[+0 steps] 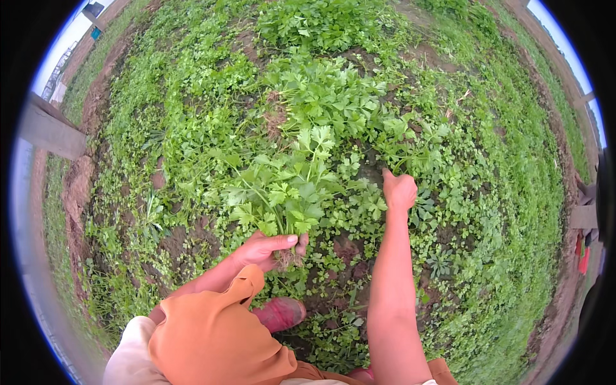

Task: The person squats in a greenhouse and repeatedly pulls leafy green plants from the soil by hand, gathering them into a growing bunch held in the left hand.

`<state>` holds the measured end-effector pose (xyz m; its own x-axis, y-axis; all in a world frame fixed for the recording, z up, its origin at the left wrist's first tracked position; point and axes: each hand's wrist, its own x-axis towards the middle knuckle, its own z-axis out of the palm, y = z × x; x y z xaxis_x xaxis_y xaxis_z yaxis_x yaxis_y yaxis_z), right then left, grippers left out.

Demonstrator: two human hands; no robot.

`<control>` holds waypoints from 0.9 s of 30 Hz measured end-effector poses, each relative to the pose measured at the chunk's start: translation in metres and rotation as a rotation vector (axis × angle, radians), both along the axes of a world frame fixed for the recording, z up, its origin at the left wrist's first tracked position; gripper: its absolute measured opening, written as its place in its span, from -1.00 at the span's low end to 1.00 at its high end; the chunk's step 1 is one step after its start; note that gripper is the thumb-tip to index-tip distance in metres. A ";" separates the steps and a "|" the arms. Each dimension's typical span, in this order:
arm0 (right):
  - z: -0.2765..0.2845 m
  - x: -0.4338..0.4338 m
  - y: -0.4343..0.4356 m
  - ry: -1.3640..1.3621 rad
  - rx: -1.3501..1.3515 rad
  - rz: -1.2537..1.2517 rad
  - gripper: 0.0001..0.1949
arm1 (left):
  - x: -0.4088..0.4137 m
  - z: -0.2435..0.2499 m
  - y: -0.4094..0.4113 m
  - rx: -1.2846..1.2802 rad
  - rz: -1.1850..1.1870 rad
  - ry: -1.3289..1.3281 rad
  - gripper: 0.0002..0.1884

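Observation:
My left hand [269, 246] is closed around the stem bases of a bunch of leafy green plants [288, 197] that look like celery or parsley. Thin, soil-covered roots hang below its thumb. Farther out to the right, my right hand [400, 188] is down at the ground with its fingers around the stems of another leafy plant [406, 144]; the fingertips are partly hidden. Ahead of both hands, a pulled bunch [332, 91] lies on its side, its brown roots [276, 115] pointing left. A larger leafy clump [317, 24] is beyond it.
Low green plants and weeds cover the bed, with bare soil [187, 245] between them. A pink boot [280, 314] stands below my left hand. Concrete posts [53, 127] rise at the left edge, and a soil ridge [77, 192] runs beside the bed. Something red [583, 260] is at the far right.

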<state>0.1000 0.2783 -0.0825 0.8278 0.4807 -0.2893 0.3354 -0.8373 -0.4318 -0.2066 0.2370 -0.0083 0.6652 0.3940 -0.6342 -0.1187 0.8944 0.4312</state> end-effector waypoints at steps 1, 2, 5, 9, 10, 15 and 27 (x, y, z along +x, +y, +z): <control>-0.010 0.005 0.000 0.057 0.031 -0.069 -0.62 | 0.001 -0.006 0.000 0.010 -0.001 -0.008 -0.61; -0.019 0.011 -0.001 0.114 0.062 -0.138 -0.65 | 0.001 -0.009 -0.001 0.021 -0.001 -0.015 -0.60; -0.012 0.000 -0.003 0.392 0.214 -0.359 -0.72 | -0.001 -0.011 0.001 -0.013 0.013 0.004 -0.60; -0.016 0.000 0.000 0.271 0.193 -0.255 -0.70 | 0.001 -0.014 0.005 -0.057 -0.005 -0.112 -0.62; -0.020 0.003 0.000 0.305 0.244 -0.284 -0.72 | 0.002 -0.016 0.006 -0.053 -0.004 -0.125 -0.62; -0.029 -0.002 -0.003 0.395 0.481 -0.425 -0.79 | 0.014 -0.017 0.007 -0.002 0.027 -0.126 -0.63; 0.022 0.004 -0.098 0.844 0.534 -0.226 -0.84 | 0.021 -0.039 0.029 -0.035 0.047 -0.279 -0.66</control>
